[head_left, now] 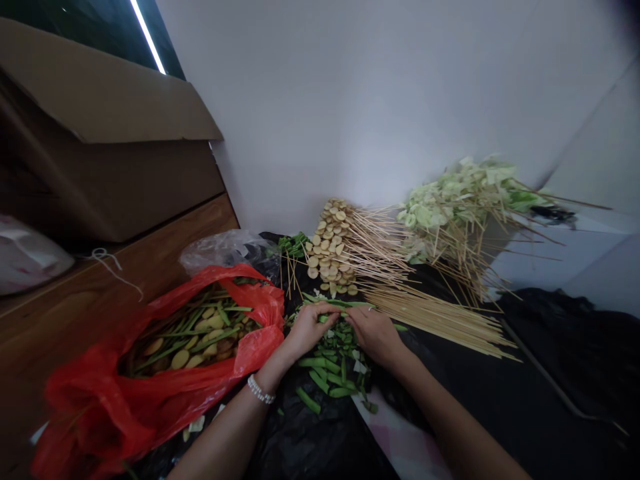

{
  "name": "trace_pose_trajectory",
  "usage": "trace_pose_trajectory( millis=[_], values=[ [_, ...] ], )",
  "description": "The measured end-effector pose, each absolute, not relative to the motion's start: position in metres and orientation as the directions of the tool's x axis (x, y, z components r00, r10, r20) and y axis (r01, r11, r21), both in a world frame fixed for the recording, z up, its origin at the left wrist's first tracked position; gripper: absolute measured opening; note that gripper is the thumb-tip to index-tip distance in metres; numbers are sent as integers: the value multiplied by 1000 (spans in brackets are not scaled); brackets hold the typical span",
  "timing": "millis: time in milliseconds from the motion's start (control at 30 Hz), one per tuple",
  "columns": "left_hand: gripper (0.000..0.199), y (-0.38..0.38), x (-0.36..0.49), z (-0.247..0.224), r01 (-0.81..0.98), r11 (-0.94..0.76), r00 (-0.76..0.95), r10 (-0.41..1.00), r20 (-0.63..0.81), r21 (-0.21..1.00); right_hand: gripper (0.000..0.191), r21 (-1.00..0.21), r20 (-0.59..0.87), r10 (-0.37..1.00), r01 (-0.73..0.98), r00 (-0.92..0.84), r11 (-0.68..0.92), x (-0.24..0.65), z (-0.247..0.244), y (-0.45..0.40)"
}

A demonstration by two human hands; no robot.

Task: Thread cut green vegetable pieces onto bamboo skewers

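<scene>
white wall (380, 100) rising behind everything, with a strip of light (149, 33) showing above a big cardboard box (105, 147) on the left. below the box, a wooden table (100, 280) running along the left side, with a white bag (25, 257) and a loose bit of white string (113, 267) on it. black plastic sheet (310, 440) spread over the near part, beside a patch of pink and white cloth (395, 440), with a heap of black cloth (560, 340) off to the right.

both hands close together above a pile of cut green stalks (330, 373), left hand (310, 330) and right hand (375, 335) nearly meeting, fingers closed on a long green stalk (340, 304) lying across them. pearl bracelet (261, 389) on the left wrist. just beside the left hand, a red plastic bag (95, 420) lying open, full of green stalks and round tan slices, with a clear plastic bag (230, 252) behind it. ahead of the hands, a loose bundle of wooden skewers (435, 320), a stack of skewered tan slices (330, 247), and farther back a heap of skewered pale green slices (450, 200) near the wall.
</scene>
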State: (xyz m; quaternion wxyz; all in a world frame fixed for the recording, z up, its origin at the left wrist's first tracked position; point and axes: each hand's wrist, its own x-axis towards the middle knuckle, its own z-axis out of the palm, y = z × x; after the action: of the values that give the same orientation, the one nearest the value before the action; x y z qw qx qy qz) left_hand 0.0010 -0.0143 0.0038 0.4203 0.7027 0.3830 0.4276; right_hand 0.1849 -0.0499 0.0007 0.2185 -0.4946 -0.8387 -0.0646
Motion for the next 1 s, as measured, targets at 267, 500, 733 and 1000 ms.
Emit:
trace_pose_trajectory(
  millis=[267, 500, 733, 1000],
  values=[
    [8, -16, 5, 9, 102, -210, 289, 942, 173, 972, 27, -82, 558, 705, 817, -436, 570, 180, 1, -53],
    [14, -23, 9, 12, -131, 96, 294, 954, -54, 987, 30, -86, 653, 640, 800, -406, 594, 173, -4, -58],
    [21, -24, 14, 5, -345, 325, 396, 901, -177, 881, 29, -187, 688, 642, 771, -339, 608, 173, -5, -57],
    [24, -15, 3, 14, -461, 342, 380, 910, -166, 818, 28, -204, 582, 746, 830, -324, 520, 184, 0, -48]
  ],
)
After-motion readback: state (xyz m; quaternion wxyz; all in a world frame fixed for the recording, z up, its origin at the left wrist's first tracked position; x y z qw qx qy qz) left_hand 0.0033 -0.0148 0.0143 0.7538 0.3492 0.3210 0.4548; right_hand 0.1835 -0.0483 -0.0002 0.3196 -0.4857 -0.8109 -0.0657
